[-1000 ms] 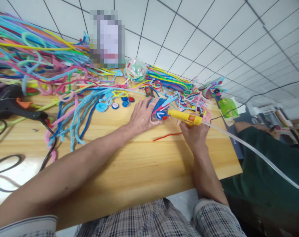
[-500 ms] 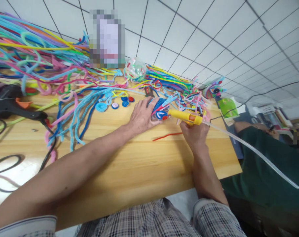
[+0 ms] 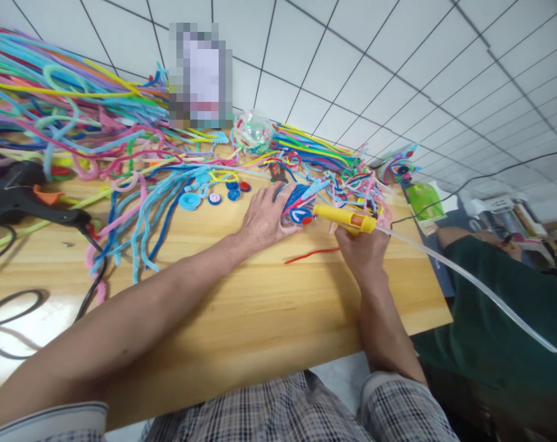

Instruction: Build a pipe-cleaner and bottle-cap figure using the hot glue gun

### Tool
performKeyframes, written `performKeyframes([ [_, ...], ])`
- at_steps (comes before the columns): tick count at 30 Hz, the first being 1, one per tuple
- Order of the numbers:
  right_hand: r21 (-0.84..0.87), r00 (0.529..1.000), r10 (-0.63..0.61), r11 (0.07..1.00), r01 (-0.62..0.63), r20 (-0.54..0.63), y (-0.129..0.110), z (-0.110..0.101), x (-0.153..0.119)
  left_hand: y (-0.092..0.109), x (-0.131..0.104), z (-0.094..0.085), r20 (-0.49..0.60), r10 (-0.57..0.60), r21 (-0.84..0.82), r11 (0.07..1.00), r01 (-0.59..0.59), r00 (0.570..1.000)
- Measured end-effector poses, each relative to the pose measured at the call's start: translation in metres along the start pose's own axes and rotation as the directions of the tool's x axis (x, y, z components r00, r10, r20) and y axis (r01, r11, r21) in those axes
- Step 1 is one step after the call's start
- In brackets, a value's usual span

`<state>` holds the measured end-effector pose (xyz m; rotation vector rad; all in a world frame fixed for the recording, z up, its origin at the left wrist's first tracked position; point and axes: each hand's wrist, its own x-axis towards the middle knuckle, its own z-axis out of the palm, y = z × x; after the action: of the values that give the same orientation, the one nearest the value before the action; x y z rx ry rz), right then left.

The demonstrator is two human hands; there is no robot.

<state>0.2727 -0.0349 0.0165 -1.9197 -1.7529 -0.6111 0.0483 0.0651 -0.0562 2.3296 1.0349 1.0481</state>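
Observation:
My left hand (image 3: 265, 215) is closed around a craft piece (image 3: 299, 202) wound with blue, pink and light-blue pipe cleaners, with a clear part showing. A blue, white and red coil sits on its near side. In my right hand (image 3: 362, 248) is a yellow glue gun (image 3: 345, 218), its nozzle at the right side of the craft piece; I cannot tell whether they touch. A long clear glue stick (image 3: 472, 279) sticks out of the gun's back, bending down to the right. Just left of my right hand, a red pipe cleaner (image 3: 311, 253) lies on the table.
Pipe cleaners (image 3: 89, 104) are heaped at the back left. A black glue gun (image 3: 34, 196) with a cable lies at the left. Small coiled discs (image 3: 189, 201) and a clear ball (image 3: 253, 131) sit beyond my left hand. At the right is another person in dark green (image 3: 494, 307).
Both hands, the craft piece and the yellow glue gun hold almost the same position. The view has shifted very slightly.

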Motion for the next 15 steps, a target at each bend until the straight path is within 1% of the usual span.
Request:
performKeyframes([
  [4, -0.018, 1.0, 0.022, 1.0, -0.022, -0.001, -0.0016, -0.0015, 0.001, -0.0002, 0.0001, 0.0014, -0.008, -0.005, -0.005, 1.0, 0.005, 1.0],
  [7, -0.001, 1.0, 0.024, 1.0, -0.024, -0.001, -0.0033, -0.0028, 0.0006, -0.0011, 0.0001, 0.0028, -0.019, -0.001, -0.012, 1.0, 0.001, 1.0],
  [15, 0.047, 0.996, 0.05, 0.997, -0.053, 0.067, -0.0031, -0.0021, -0.0014, -0.0002, 0.0001, 0.0016, 0.005, -0.011, -0.016, 1.0, 0.011, 1.0],
])
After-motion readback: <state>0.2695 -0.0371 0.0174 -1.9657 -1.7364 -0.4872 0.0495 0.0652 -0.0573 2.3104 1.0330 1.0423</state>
